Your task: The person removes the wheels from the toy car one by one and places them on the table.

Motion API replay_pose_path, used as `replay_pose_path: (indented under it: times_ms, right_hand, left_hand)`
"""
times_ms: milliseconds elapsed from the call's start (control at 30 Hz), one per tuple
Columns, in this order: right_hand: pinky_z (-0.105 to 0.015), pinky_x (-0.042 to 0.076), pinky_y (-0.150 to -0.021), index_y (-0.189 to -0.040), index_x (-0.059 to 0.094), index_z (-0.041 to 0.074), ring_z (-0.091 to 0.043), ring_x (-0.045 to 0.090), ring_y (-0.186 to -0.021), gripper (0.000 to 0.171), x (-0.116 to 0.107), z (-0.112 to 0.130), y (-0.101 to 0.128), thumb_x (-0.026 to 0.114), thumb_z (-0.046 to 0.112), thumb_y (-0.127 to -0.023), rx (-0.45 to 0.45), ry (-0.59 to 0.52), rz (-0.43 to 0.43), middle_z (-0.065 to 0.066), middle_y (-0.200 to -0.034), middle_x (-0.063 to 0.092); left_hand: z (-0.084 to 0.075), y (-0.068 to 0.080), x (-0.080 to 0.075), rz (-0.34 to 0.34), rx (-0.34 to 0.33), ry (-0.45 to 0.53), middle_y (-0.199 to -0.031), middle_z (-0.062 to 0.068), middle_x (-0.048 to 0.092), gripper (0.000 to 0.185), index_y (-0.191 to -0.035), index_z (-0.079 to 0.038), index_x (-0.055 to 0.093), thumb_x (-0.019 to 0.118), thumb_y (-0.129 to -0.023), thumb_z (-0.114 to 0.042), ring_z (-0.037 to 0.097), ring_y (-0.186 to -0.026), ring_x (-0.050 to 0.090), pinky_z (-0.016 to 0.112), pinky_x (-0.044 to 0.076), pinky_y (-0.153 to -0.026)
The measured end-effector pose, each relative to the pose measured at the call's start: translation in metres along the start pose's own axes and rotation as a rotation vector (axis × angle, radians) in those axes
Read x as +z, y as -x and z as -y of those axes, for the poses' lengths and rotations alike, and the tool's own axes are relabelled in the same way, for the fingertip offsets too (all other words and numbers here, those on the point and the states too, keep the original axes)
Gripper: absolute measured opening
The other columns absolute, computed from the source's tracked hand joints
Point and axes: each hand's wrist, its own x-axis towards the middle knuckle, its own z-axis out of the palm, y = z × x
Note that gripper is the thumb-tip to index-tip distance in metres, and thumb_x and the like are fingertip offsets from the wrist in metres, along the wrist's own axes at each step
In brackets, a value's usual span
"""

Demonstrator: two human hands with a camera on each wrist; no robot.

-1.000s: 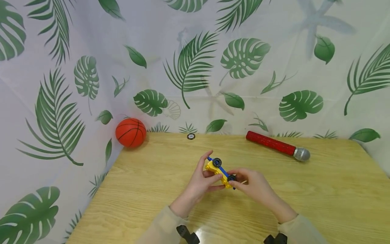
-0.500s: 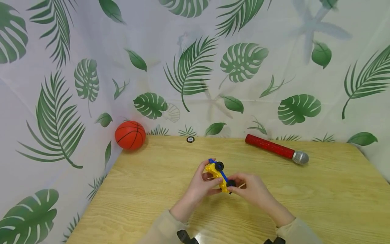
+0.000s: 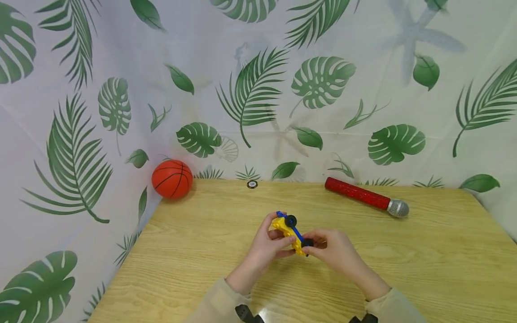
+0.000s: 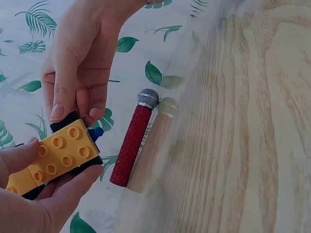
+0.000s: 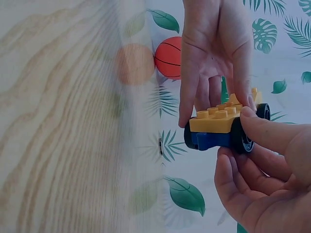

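A toy car (image 3: pixel 287 229) of yellow studded blocks on a blue base with black wheels is held tilted above the table, between both hands. My left hand (image 3: pixel 264 244) grips its yellow body from the left, the thumb on the studded side. With thumb and fingers, my right hand (image 3: pixel 337 251) pinches a black wheel (image 3: pixel 307 242) at the near end. Round studs on the yellow block (image 4: pixel 65 150) face the left wrist camera. From the right wrist view, the blue base (image 5: pixel 211 140) shows below the yellow block, a wheel at either side.
An orange basketball (image 3: pixel 172 179) stands at the table's back left corner. A small black-and-white disc (image 3: pixel 252 184) lies near the back edge. At the back right lies a red microphone (image 3: pixel 359 194) with a silver head. Behind the wooden table (image 3: pixel 194 251) hangs a leaf-patterned cloth (image 3: pixel 258 94).
The head view has tilted slightly upward. The toy car has turned a little in the hands, and the left index finger, earlier stretched past its far end, now bends against it.
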Motion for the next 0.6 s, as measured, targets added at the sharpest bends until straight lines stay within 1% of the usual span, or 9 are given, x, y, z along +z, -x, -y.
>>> replay_pose_path:
  times_ms: [200, 433, 600]
  right_hand:
    - [-0.03, 0.06, -0.074, -0.107, 0.075, 0.007, -0.013, 0.068, -0.083, 0.025, 0.001, 0.0001, -0.0018, 0.078, 0.015, -0.084, 0.02, -0.006, -0.006, -0.003, -0.094, 0.075]
    - [-0.031, 0.061, -0.075, -0.107, 0.075, 0.004, -0.014, 0.069, -0.083, 0.025, 0.0008, 0.0001, -0.0018, 0.079, 0.011, -0.083, 0.012, -0.024, -0.005, -0.006, -0.096, 0.075]
    - [-0.029, 0.06, -0.074, -0.111, 0.074, 0.003, -0.018, 0.071, -0.085, 0.03, 0.0022, -0.0021, -0.0004, 0.079, 0.01, -0.082, 0.011, -0.059, -0.001, -0.012, -0.103, 0.075]
  left_hand:
    - [0.0017, -0.0025, 0.0003, -0.012, 0.006, 0.008, -0.118, 0.02, 0.066, 0.058, -0.14, -0.019, 0.043, 0.065, -0.092, 0.003, 0.028, -0.104, 0.068, 0.054, 0.057, -0.085]
    - [0.0025, -0.0017, 0.0, -0.009, 0.006, -0.002, -0.116, 0.02, 0.066, 0.056, -0.139, -0.018, 0.044, 0.065, -0.092, 0.003, 0.028, -0.103, 0.068, 0.054, 0.057, -0.085]
    - [0.0046, -0.0002, 0.0001, -0.01, 0.001, -0.007, -0.117, 0.021, 0.065, 0.056, -0.139, -0.018, 0.043, 0.065, -0.092, 0.003, 0.029, -0.104, 0.067, 0.054, 0.057, -0.084]
